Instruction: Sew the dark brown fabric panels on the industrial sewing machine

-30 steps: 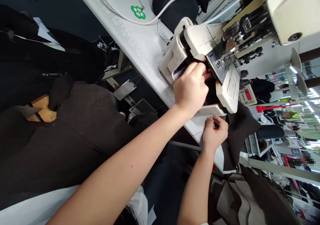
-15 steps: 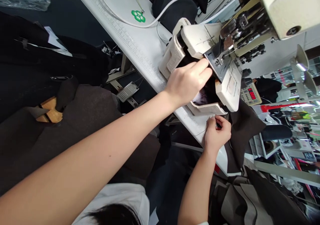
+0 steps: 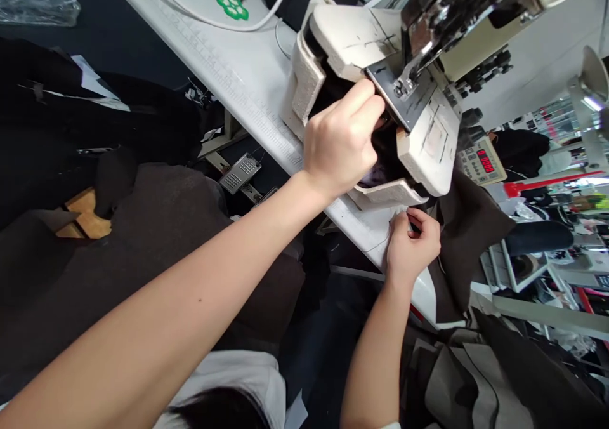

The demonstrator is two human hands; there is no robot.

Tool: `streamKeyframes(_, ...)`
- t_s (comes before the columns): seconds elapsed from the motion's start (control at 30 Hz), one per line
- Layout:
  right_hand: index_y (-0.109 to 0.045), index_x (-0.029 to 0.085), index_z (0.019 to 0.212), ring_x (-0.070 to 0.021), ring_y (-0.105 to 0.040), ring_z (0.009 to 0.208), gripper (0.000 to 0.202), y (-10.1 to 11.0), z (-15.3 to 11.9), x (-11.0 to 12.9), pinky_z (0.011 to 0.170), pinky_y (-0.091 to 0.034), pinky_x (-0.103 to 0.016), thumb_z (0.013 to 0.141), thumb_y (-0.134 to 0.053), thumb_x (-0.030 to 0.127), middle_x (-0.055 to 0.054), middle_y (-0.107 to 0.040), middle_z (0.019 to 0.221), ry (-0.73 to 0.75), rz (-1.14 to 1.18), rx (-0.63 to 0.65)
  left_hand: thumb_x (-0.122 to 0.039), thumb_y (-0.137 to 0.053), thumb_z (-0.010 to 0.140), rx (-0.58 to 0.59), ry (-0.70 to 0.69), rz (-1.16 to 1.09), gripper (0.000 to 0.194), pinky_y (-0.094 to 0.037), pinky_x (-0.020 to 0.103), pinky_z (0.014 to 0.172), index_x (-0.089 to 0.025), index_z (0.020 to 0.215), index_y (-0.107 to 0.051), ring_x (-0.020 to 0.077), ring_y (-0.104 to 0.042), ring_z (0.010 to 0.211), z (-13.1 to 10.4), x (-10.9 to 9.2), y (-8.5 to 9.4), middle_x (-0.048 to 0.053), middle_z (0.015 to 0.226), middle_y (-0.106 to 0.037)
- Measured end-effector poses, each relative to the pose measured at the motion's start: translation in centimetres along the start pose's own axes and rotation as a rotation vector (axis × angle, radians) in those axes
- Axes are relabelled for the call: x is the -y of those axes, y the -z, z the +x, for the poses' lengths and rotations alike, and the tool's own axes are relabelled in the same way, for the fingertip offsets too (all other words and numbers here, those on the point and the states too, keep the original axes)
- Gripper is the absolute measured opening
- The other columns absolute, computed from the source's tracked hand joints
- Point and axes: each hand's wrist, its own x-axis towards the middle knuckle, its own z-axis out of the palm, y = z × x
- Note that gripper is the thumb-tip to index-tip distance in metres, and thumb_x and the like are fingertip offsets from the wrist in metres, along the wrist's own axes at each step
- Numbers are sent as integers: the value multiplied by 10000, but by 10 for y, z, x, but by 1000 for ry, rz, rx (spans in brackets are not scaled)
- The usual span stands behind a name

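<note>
My left hand reaches into the gap in the bed of a cream sewing machine, just below its dark needle plate. Its fingers are curled together, and their tips and anything in them are hidden in the opening. Above the plate sits the metal presser foot. My right hand rests at the table edge beside the machine's near corner, thumb and forefinger bent into a closed ring. Whatever it may pinch is too small to make out. Dark brown fabric lies right behind that hand.
A white table with a printed ruler edge carries a white cable and a green flower-shaped tag. A control panel shows red digits. Stacked fabric pieces lie lower right; dark cloth spreads at left. Below is a metal pedal.
The view has shifted, so the machine sits higher and further left. My left hand stays at the opening, its fingers bent more. My right hand keeps nearly the same pose.
</note>
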Motion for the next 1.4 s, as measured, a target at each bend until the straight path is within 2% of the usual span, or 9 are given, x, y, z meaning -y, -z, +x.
streamKeyframes(0.1, -627, 164, 833, -192, -584, 796, 179, 1, 0, 0, 587, -428, -276, 723, -543, 278, -60, -625, 870, -4, 17, -12, -138, -446, 807, -46, -12, -49, 173, -436, 321, 716, -255, 692, -499, 181, -520, 854, -1, 1, -3, 35, 858, -592)
streamKeyframes(0.33, -623, 169, 837, -188, -589, 786, 178, 1, 0, 0, 582, -428, -277, 724, -533, 273, -56, -622, 887, -29, 44, -27, -174, -432, 857, -107, 85, -71, 169, -434, 298, 759, -242, 709, -480, 167, -542, 912, -6, -2, -14, 24, 862, -572)
streamKeyframes(0.5, -628, 163, 833, -190, -587, 783, 174, 1, 1, 1, 578, -430, -277, 719, -539, 260, -63, -625, 881, -18, 57, -28, -207, -393, 885, -239, 163, -13, 153, -419, 301, 753, -215, 758, -479, 172, -549, 906, -10, -4, -23, 27, 837, -556)
streamKeyframes(0.7, -634, 161, 834, -187, -586, 786, 174, 1, 1, 2, 581, -424, -273, 715, -548, 255, -60, -631, 880, -7, 64, -36, -220, -427, 864, -116, 4, 107, 195, -382, 342, 784, -219, 671, -452, 193, -554, 890, -5, 3, -11, 23, 779, -550)
streamKeyframes(0.83, -633, 163, 830, -186, -584, 791, 170, 2, 0, 2, 579, -423, -271, 720, -550, 262, -60, -635, 881, 1, 66, -29, -258, -421, 869, -115, -49, 126, 210, -388, 334, 767, -221, 666, -458, 194, -557, 860, -4, 5, -7, 26, 751, -546)
streamKeyframes(1.0, -635, 155, 837, -188, -585, 791, 172, 2, 0, 2, 580, -428, -272, 726, -558, 261, -66, -632, 887, -6, 70, -29, -310, -412, 876, -137, 4, 81, 215, -404, 322, 781, -214, 702, -495, 196, -560, 885, -6, 9, -12, 36, 794, -553)
streamKeyframes(1.17, -639, 144, 846, -196, -585, 808, 178, 2, 0, 1, 573, -428, -269, 727, -559, 250, -75, -632, 892, -13, 83, -42, -337, -383, 887, -233, 96, 29, 178, -441, 282, 749, -228, 833, -513, 170, -562, 865, -12, 4, -9, 53, 889, -569)
streamKeyframes(1.3, -642, 143, 843, -195, -583, 799, 180, 2, 0, 0, 574, -429, -271, 719, -559, 245, -76, -630, 889, -12, 92, -49, -357, -515, 817, -175, 106, 96, 191, -468, 287, 725, -217, 943, -484, 189, -576, 886, -14, -10, -5, 98, 1032, -547)
streamKeyframes(1.4, -642, 143, 839, -196, -583, 791, 182, 2, 0, 0, 573, -431, -274, 717, -556, 248, -77, -629, 883, -12, 94, -50, -364, -566, 779, -149, 147, 157, 281, -471, 322, 752, -205, 980, -452, 213, -586, 892, -11, -14, -8, 93, 999, -560)
